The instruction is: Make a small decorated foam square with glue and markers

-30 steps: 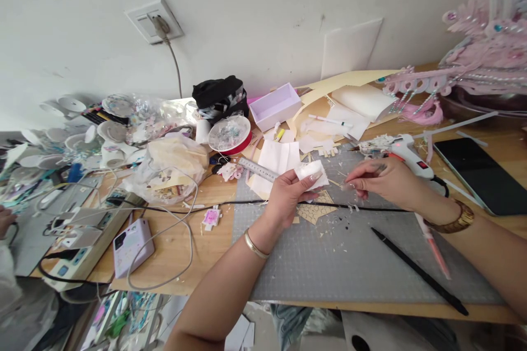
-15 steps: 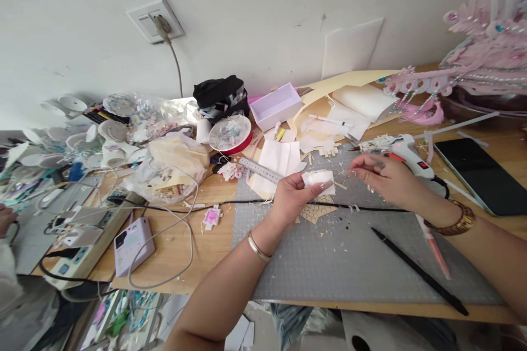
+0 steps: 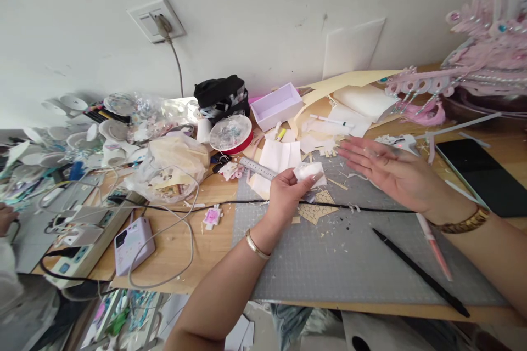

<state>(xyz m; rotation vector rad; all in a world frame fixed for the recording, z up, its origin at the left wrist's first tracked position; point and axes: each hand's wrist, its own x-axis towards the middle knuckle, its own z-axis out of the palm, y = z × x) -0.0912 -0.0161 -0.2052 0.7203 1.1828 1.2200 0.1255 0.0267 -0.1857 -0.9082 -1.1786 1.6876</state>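
Observation:
Pinched between the thumb and fingers of my left hand (image 3: 286, 189) is a small white piece (image 3: 312, 173), perhaps paper or foam. It is held above the grey cutting mat (image 3: 313, 269). Just beneath lies a tan piece with a crackle pattern (image 3: 317, 207). My right hand (image 3: 382, 167) is raised over the mat with its fingers stretched out, holding nothing. Partly hidden behind that hand is a white glue gun (image 3: 407, 143). A steel ruler (image 3: 257, 168) rests on papers beyond my left hand.
A black pen-like tool (image 3: 420, 271) and a phone (image 3: 483, 173) lie to the right. A black cable (image 3: 247, 202) crosses the mat. Further back stand a lilac box (image 3: 276, 105) and a ribbon spool (image 3: 230, 134). A power strip (image 3: 88, 244) is at the left, near another person's hand (image 3: 6, 216).
My right hand has opened from a pinch, fingers now extended, and turned. My left hand has shifted slightly left with the white piece, uncovering more of the crackle-patterned piece.

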